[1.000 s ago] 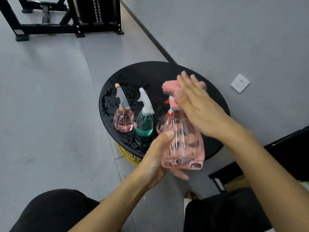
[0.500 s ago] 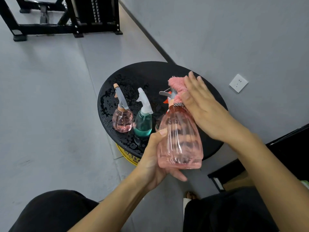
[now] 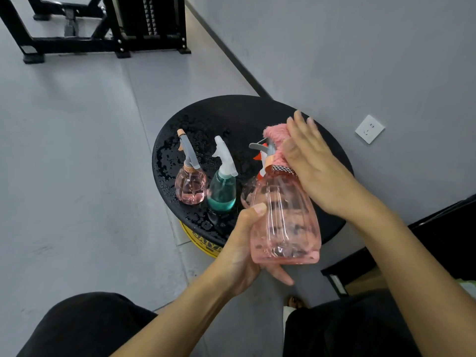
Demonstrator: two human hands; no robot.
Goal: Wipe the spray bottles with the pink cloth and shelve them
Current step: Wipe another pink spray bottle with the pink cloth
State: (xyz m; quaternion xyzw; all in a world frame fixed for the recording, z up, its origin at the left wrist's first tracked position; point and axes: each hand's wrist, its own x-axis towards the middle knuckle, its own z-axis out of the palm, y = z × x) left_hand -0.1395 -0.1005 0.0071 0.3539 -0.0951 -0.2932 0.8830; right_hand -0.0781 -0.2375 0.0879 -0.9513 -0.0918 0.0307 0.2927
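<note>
Here the left hand (image 3: 239, 251) grips the big pink bottle (image 3: 284, 220), fingers curled round its base. The right hand (image 3: 313, 166), fingers straight, presses the pink cloth (image 3: 277, 134) against the sprayer.

Here's the left forearm (image 3: 164, 320), bare right up to the left hand (image 3: 242, 256). It's the same with the right forearm (image 3: 401, 253) and right hand (image 3: 316, 171), nails short and plain. Below, plain black fabric covers the left knee (image 3: 85, 328) and the right knee (image 3: 347, 328).
</note>
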